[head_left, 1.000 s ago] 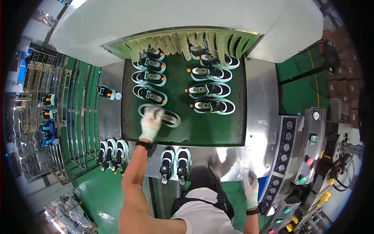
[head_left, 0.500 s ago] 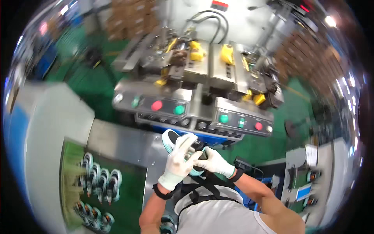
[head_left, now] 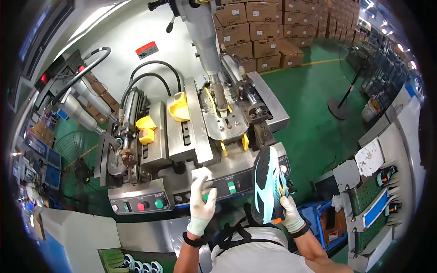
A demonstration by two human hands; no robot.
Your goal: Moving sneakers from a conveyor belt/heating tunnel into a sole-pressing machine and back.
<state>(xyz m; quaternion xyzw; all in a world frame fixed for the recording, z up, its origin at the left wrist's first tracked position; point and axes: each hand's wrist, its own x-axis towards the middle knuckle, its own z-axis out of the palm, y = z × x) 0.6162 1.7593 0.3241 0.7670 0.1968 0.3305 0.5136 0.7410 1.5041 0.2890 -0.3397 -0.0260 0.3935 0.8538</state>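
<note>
My right hand (head_left: pixel 292 215), in a white glove, grips a running shoe (head_left: pixel 268 186) by its heel end. The shoe stands toe up, its black and light-blue sole turned to the left. In front of the machine's control panel (head_left: pixel 243 179) is my gloved left hand (head_left: pixel 202 202), empty, with its fingers apart. A green button shows just beside those fingers; whether they touch it I cannot tell. Beyond both hands stands a metal press machine (head_left: pixel 200 150) with yellow pads (head_left: pixel 180 109) and a shoe-shaped metal plate (head_left: pixel 227 127) under an upright cylinder (head_left: pixel 202 36).
A second control panel (head_left: pixel 141 202) with red and green buttons is at the left. Several shoes (head_left: pixel 141 266) lie on a green rack at lower left. At right stands a rack (head_left: pixel 364 218) with more shoes. Stacked cartons (head_left: pixel 255 34) and a pedestal fan (head_left: pixel 341 102) are farther back.
My view has swung to the right. The hands were together at a shoe; now they are apart. The left is empty near the panel, while the right holds a shoe upright.
</note>
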